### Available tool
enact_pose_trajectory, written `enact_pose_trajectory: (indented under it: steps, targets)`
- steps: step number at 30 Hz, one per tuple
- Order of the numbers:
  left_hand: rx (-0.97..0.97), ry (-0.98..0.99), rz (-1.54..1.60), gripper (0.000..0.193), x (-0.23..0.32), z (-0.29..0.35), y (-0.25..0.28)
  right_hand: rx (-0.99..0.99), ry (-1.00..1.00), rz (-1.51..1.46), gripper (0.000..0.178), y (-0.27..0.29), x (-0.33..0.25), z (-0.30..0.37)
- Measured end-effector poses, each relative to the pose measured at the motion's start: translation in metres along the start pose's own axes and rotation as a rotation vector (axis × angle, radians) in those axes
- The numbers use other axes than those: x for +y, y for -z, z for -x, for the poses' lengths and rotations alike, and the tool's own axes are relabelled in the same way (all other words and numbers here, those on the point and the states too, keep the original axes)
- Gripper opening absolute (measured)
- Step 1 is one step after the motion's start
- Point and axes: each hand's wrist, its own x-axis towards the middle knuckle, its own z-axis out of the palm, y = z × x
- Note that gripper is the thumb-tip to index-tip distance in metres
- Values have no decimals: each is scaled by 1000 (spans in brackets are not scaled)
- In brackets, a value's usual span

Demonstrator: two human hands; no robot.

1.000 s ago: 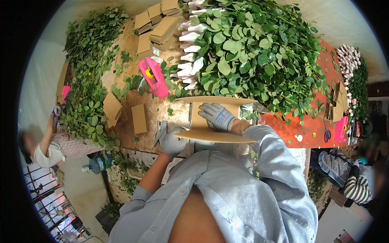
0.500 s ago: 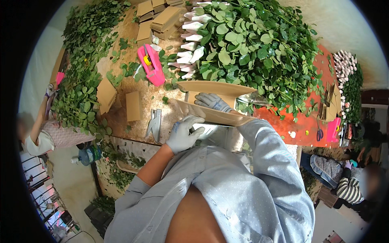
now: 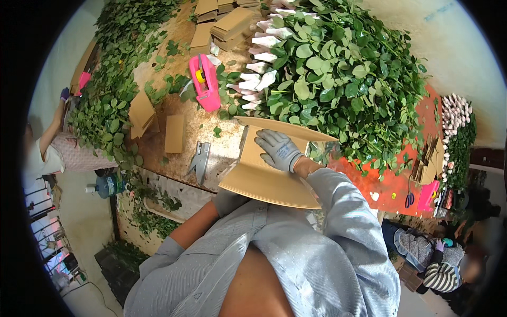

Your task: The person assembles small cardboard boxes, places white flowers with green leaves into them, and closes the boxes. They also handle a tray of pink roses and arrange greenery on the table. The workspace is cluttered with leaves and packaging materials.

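A folded sheet of brown cardboard [image 3: 269, 182] lies open before me at the table's front edge, with one panel on the table and one tilted toward my body. My right hand [image 3: 280, 150], in a grey glove, rests flat on its inside near the fold, fingers stretched out. My left hand [image 3: 229, 202], also gloved, is at the near left corner of the cardboard. Its fingers are hidden under the sheet. Left of the cardboard lies a grey stapler [image 3: 199, 162]. A pink tape dispenser [image 3: 205, 84] with yellow tape stands farther back.
Leafy stems [image 3: 338, 74] with white-wrapped flower heads [image 3: 259, 68] are piled behind the cardboard. More leaves [image 3: 111, 105] cover the table's left side. Folded cardboard pieces [image 3: 175, 133] lie left, stacks [image 3: 232, 26] at the back. Scissors [image 3: 410, 198] lie right. One person [image 3: 443, 269] is at right, another at left.
The cardboard's near panel has swung down toward me, showing its inside. My left hand has moved from beside the near panel to beneath it. My right hand stays flat on the inside.
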Motion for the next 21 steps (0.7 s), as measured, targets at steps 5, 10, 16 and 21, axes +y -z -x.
enact_pose_trajectory:
  steps: [5,10,16,21]
  targets:
    - [-107,15,-57,29,-4,0,2,6,-71,14,57,-1,-16,1]
    - [-158,250,231,29,5,7,13,21,-118,51,64,-2,-34,7]
    - [-202,533,326,23,38,-9,46,-95,-40,61,85,-3,-32,12]
    - [87,759,616,20,7,1,98,-122,-49,90,84,-4,-34,12]
